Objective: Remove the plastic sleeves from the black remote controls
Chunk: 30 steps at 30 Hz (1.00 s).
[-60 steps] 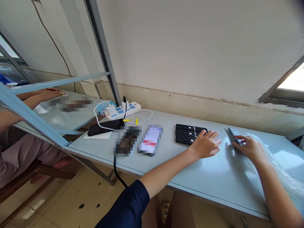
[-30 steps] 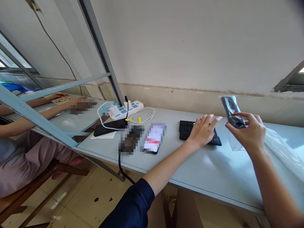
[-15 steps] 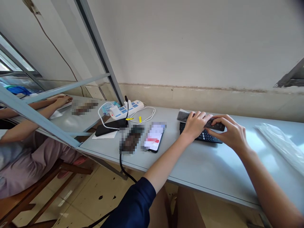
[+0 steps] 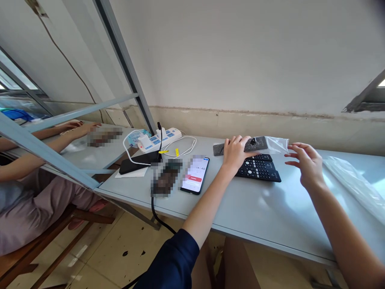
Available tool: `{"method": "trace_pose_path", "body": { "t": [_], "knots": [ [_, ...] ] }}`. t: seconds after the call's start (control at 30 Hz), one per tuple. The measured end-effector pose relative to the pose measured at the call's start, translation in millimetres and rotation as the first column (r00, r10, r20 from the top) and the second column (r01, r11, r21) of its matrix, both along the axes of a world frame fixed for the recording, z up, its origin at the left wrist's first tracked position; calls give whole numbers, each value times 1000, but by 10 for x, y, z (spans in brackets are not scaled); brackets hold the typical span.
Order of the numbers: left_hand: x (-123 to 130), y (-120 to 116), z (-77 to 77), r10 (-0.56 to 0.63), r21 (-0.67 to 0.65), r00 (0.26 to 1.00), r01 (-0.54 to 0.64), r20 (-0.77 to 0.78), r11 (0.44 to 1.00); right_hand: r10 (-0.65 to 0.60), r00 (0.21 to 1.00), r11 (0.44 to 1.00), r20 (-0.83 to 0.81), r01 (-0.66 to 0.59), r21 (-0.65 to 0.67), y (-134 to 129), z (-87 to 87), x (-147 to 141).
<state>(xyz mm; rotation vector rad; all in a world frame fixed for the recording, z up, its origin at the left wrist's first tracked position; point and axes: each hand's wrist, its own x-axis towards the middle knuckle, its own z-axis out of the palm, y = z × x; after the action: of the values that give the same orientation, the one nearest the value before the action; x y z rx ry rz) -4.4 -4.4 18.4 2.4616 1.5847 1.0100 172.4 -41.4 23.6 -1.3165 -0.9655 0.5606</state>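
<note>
My left hand is closed around a dark remote control inside a clear plastic sleeve, whose loose end sticks out to the right. My right hand is at that loose end, its thumb and fingers apart. Whether a fingertip touches the film, I cannot tell. Beneath the held remote, several black remote controls with rows of buttons lie side by side on the grey table; my left hand hides part of them.
Clear plastic bags lie on the right. Left of my arm are a lit phone, a blurred-out item with a black cable, a black case and a white power strip. Another person's hands are at the adjoining table.
The held remote has shifted left, and its sleeve's loose end now shows. My right hand has drawn away from the remote to the right, uncovering more of the remotes below.
</note>
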Motion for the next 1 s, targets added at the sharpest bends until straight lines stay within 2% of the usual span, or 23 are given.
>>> {"method": "trace_pose_path", "body": {
  "t": [0.1, 0.27, 0.4, 0.57, 0.77, 0.9, 1.0],
  "knots": [
    [-3, -6, 5, -1, -8, 1000, 1, 23, 1000, 115, 991, 991, -62, -119, -61, 18, -24, 74],
    [21, -47, 19, -31, -14, 1000, 31, 0, 999, 323, 945, 938, 51, -313, -149, -15, -69, 92],
    [36, -66, 16, -60, -7, 998, 60, -30, 998, 436, 889, 887, 141, -397, -235, -27, -88, 93],
    [54, -96, 21, -88, 13, 994, 89, -66, 996, 386, 908, 913, 165, -350, -211, -16, -96, 122],
    [93, -167, 47, -112, 16, 980, 116, -165, 993, 324, 933, 924, 159, -275, -267, -29, -44, 57],
    [113, -195, 38, -113, 63, 970, 129, -213, 990, 247, 954, 948, 169, -201, -248, -33, -31, 58],
    [124, -186, 17, -110, 94, 965, 136, -237, 986, 234, 957, 953, 170, -191, -237, -45, -26, 79]
  ]
}}
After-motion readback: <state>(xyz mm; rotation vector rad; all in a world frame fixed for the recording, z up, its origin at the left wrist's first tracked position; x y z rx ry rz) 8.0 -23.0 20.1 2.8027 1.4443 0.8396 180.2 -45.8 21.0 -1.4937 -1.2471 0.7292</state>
